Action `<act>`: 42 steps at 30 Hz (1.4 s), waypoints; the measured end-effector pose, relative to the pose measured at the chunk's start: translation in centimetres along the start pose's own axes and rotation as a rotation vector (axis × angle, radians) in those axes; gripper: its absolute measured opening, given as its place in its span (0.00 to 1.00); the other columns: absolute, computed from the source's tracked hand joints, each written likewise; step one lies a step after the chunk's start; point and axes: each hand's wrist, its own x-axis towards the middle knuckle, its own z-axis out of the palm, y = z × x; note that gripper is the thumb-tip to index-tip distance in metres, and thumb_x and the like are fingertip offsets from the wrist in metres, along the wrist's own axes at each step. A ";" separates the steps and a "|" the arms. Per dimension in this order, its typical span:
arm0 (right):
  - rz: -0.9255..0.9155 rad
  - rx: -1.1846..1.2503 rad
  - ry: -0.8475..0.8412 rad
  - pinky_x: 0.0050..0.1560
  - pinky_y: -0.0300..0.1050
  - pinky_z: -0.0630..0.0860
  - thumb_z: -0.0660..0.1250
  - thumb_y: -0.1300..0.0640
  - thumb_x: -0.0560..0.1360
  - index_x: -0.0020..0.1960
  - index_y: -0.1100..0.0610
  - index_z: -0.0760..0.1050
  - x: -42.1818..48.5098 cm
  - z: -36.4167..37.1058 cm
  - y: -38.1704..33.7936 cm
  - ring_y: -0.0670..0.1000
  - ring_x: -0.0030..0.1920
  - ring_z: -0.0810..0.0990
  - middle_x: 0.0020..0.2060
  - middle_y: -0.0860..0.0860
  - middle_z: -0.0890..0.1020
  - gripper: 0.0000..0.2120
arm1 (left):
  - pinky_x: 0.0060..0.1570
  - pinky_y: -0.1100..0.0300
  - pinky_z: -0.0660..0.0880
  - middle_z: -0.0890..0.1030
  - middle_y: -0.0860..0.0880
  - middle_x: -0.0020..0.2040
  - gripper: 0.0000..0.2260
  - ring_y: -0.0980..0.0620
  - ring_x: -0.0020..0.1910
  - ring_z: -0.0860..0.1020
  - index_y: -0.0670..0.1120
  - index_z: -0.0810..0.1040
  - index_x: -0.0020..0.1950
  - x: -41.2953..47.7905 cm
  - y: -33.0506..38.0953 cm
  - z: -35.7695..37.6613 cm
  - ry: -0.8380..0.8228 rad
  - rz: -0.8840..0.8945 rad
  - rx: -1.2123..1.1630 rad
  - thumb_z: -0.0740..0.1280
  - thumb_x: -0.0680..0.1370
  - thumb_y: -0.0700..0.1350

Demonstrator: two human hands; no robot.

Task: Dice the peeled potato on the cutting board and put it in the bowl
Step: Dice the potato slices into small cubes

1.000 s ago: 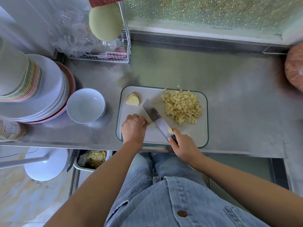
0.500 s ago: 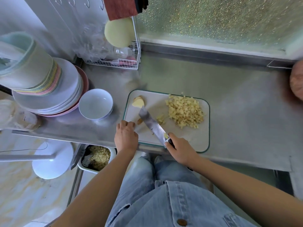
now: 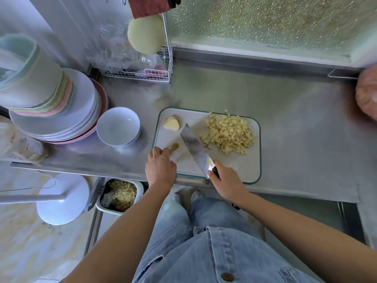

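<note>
Potato dice (image 3: 228, 133) heaped at right of the cutting board (image 3: 251, 170), likely to free cutting room. Clasps the knife (image 3: 193, 147) in right grip (image 3: 228, 180). Rests left grip (image 3: 161, 166) curled beside a small scrap (image 3: 175, 147); cannot tell if pinching. Uncut potato chunk (image 3: 172, 123) at far-left corner, near the empty bowl (image 3: 118, 127).

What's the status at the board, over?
Right hand grips knife, blade over cutting board. Left hand rests at board's edge. Diced potato piled, one chunk uncut; bowl empty. Path clear.
</note>
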 end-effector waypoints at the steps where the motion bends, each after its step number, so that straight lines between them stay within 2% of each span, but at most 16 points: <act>1: 0.042 0.022 0.025 0.30 0.45 0.63 0.58 0.56 0.80 0.46 0.55 0.64 0.1 0.0 0.1 0.51 0.30 0.72 0.28 0.50 0.71 0.06 | 0.50 0.53 0.76 0.71 0.46 0.58 0.14 0.47 0.58 0.70 0.47 0.75 0.64 0.1 -0.1 -0.2 -0.015 0.007 0.004 0.63 0.78 0.43; 3: 0.152 0.078 0.114 0.32 0.49 0.64 0.58 0.56 0.80 0.45 0.55 0.64 0.4 -0.4 0.5 0.53 0.31 0.72 0.29 0.51 0.71 0.07 | 0.49 0.53 0.76 0.72 0.46 0.57 0.14 0.48 0.57 0.70 0.47 0.76 0.64 0.3 -0.3 -0.4 -0.040 0.016 0.003 0.63 0.79 0.42; 5: 0.226 0.112 0.191 0.33 0.49 0.64 0.59 0.56 0.80 0.42 0.54 0.63 0.5 -0.9 0.8 0.53 0.30 0.72 0.28 0.52 0.70 0.09 | 0.48 0.54 0.76 0.72 0.46 0.56 0.14 0.48 0.57 0.71 0.47 0.77 0.63 0.4 -0.6 -0.5 -0.045 0.033 -0.004 0.62 0.78 0.41; 9: 0.152 0.145 0.155 0.32 0.49 0.64 0.60 0.56 0.80 0.41 0.58 0.64 0.2 -0.4 -0.4 0.52 0.28 0.70 0.27 0.52 0.69 0.10 | 0.47 0.53 0.77 0.73 0.46 0.55 0.13 0.48 0.56 0.72 0.47 0.78 0.62 0.8 -1.0 -0.6 -0.043 0.078 -0.021 0.62 0.79 0.41; 11: 0.109 0.114 0.132 0.32 0.47 0.59 0.60 0.58 0.79 0.38 0.55 0.61 0.0 0.3 -1.0 0.50 0.27 0.67 0.26 0.50 0.66 0.13 | 0.46 0.52 0.78 0.74 0.46 0.54 0.11 0.47 0.55 0.73 0.45 0.78 0.60 1.2 -1.0 -0.7 -0.044 0.102 -0.015 0.62 0.78 0.41; 13: 0.130 0.101 0.170 0.32 0.47 0.57 0.60 0.59 0.79 0.36 0.52 0.58 0.1 0.8 -1.1 0.48 0.27 0.66 0.26 0.49 0.65 0.16 | 0.45 0.50 0.78 0.75 0.46 0.53 0.10 0.46 0.53 0.74 0.45 0.78 0.58 1.7 -1.2 -0.8 -0.046 0.128 -0.033 0.63 0.78 0.42; 16: 0.221 0.151 0.272 0.31 0.46 0.59 0.60 0.58 0.79 0.39 0.54 0.61 0.4 1.0 -1.2 0.47 0.28 0.67 0.27 0.49 0.67 0.12 | 0.43 0.49 0.78 0.76 0.46 0.52 0.09 0.45 0.51 0.76 0.46 0.76 0.57 2.7 -1.4 -0.7 -0.048 0.167 -0.055 0.64 0.78 0.43; 19: 0.227 0.149 0.313 0.30 0.42 0.60 0.60 0.57 0.79 0.38 0.51 0.60 0.5 1.4 -1.4 0.47 0.27 0.67 0.26 0.49 0.67 0.14 | 0.40 0.50 0.78 0.77 0.45 0.50 0.06 0.44 0.46 0.77 0.46 0.76 0.54 3.7 -1.1 -0.6 -0.037 0.187 -0.040 0.64 0.79 0.45; 23: 0.221 0.131 0.279 0.30 0.42 0.61 0.59 0.55 0.80 0.46 0.51 0.61 0.5 1.4 -0.8 0.46 0.28 0.69 0.27 0.48 0.68 0.08 | 0.37 0.55 0.75 0.80 0.46 0.46 0.10 0.44 0.42 0.78 0.46 0.80 0.50 5.1 -0.1 -0.5 -0.032 0.113 -0.008 0.64 0.80 0.50; 26: 0.202 0.112 0.250 0.30 0.44 0.62 0.58 0.55 0.80 0.50 0.49 0.60 0.7 1.1 -0.5 0.46 0.28 0.69 0.27 0.47 0.67 0.06 | 0.37 0.57 0.74 0.82 0.47 0.45 0.09 0.45 0.42 0.79 0.48 0.81 0.49 5.5 0.9 -0.3 -0.090 0.089 0.060 0.64 0.79 0.50; 30: 0.189 0.077 0.221 0.33 0.49 0.64 0.58 0.55 0.80 0.47 0.53 0.63 0.7 0.5 -0.5 0.47 0.29 0.69 0.28 0.48 0.68 0.05 | 0.36 0.57 0.72 0.82 0.47 0.43 0.09 0.46 0.37 0.75 0.49 0.81 0.48 4.4 3.7 0.4 -0.163 0.057 0.037 0.63 0.77 0.49; 32: 0.180 0.076 0.218 0.33 0.49 0.63 0.58 0.55 0.80 0.45 0.56 0.64 0.6 0.2 -0.4 0.48 0.28 0.69 0.27 0.49 0.67 0.07 | 0.37 0.56 0.75 0.81 0.46 0.43 0.07 0.46 0.39 0.76 0.48 0.78 0.49 3.8 4.4 0.3 -0.112 0.069 -0.054 0.63 0.77 0.48; 34: 0.167 0.077 0.222 0.31 0.47 0.62 0.58 0.55 0.80 0.45 0.56 0.65 0.6 0.0 -0.3 0.48 0.28 0.69 0.27 0.48 0.67 0.07 | 0.36 0.56 0.73 0.80 0.46 0.44 0.05 0.45 0.42 0.77 0.47 0.76 0.51 3.8 3.9 -0.1 -0.027 0.098 -0.105 0.64 0.77 0.46; 37: 0.129 0.091 0.221 0.31 0.47 0.62 0.59 0.55 0.80 0.44 0.56 0.65 0.6 0.1 -0.5 0.50 0.28 0.69 0.26 0.48 0.67 0.07 | 0.40 0.55 0.70 0.78 0.45 0.48 0.08 0.44 0.46 0.77 0.45 0.75 0.53 4.5 2.1 -0.9 -0.005 0.034 -0.045 0.64 0.78 0.47; 39: 0.078 0.099 0.219 0.31 0.50 0.62 0.60 0.56 0.79 0.43 0.57 0.64 0.6 0.5 -0.9 0.52 0.28 0.67 0.25 0.48 0.65 0.09 | 0.40 0.56 0.73 0.79 0.46 0.47 0.11 0.46 0.45 0.77 0.45 0.76 0.52 4.7 1.1 -0.9 -0.018 0.014 0.015 0.64 0.79 0.52; 42: 0.053 0.071 0.220 0.32 0.53 0.64 0.61 0.57 0.78 0.40 0.56 0.60 0.8 1.3 -1.5 0.56 0.28 0.66 0.25 0.48 0.64 0.12 | 0.36 0.57 0.74 0.80 0.48 0.46 0.11 0.47 0.42 0.78 0.46 0.80 0.51 4.9 0.6 -0.2 -0.017 0.050 0.072 0.64 0.79 0.53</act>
